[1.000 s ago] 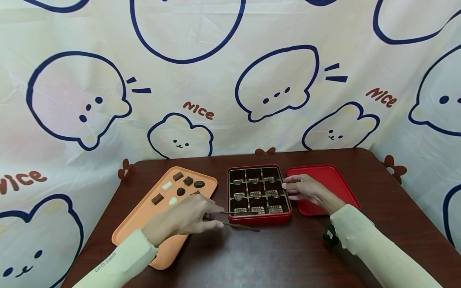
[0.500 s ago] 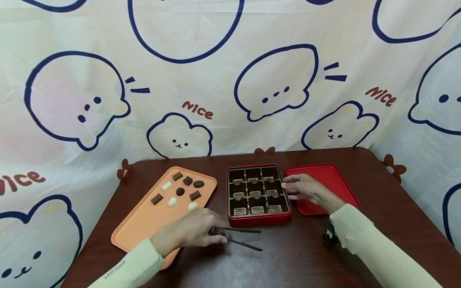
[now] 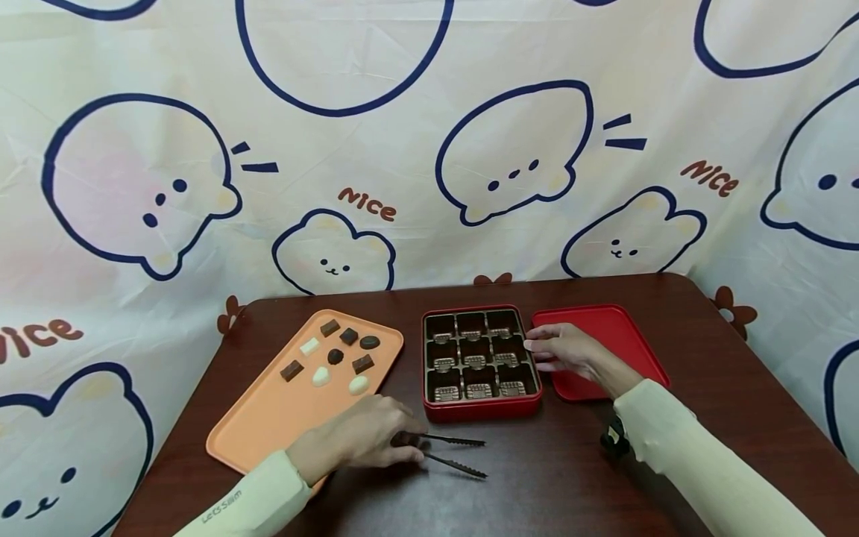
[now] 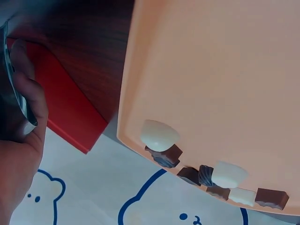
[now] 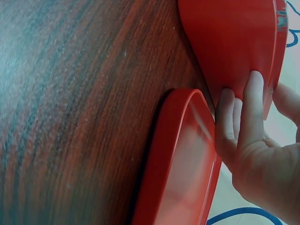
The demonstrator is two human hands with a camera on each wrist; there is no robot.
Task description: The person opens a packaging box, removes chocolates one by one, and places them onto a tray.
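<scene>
My left hand (image 3: 372,432) holds dark tongs (image 3: 463,441) over the table in front of the tray, their two toothed arms spread with nothing between them. In the left wrist view, part of the tongs (image 4: 18,96) shows as a curved metal strip along the fingers. My right hand (image 3: 570,350) rests its fingertips on the right side of a red box (image 3: 483,411), whose dark gold insert has several vacant compartments. From the right wrist, extended fingers (image 5: 253,103) touch the box wall (image 5: 229,42), with the thumb near its rim.
An orange tray (image 3: 268,425) lies at the left. Several chocolates sit on its far half, among them a brown bar (image 3: 291,371), a white piece (image 3: 359,385) and a dark round one (image 3: 335,356). A red lid (image 3: 614,332) lies right of the box, under the right wrist.
My left hand and the tongs have moved from the box's front edge toward me, uncovering the near chocolates. The right hand has stayed at the box.
</scene>
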